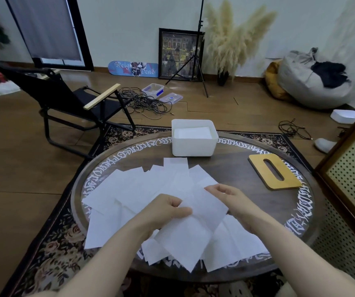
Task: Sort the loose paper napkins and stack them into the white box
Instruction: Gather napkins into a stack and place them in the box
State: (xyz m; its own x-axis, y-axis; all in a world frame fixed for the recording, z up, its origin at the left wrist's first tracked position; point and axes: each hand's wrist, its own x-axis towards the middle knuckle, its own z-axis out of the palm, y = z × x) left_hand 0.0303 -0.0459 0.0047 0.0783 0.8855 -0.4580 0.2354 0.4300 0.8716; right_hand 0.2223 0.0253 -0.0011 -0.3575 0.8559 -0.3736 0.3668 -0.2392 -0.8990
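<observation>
Several loose white paper napkins (142, 189) lie fanned over the near half of a round dark table (236, 168). Both hands hold one napkin (206, 207) above the heap. My left hand (168, 209) pinches its left edge between thumb and curled fingers. My right hand (232, 198) grips its far right edge. The white box (193, 150) stands at the table's far edge, with a flat stack of napkins lying inside it.
A wooden lid with an oval slot (274, 171) lies on the table's right side. A black folding chair (76, 103) stands on the floor to the left. A perforated panel (352, 179) borders the table on the right. Cables and plastic tubs lie on the floor beyond.
</observation>
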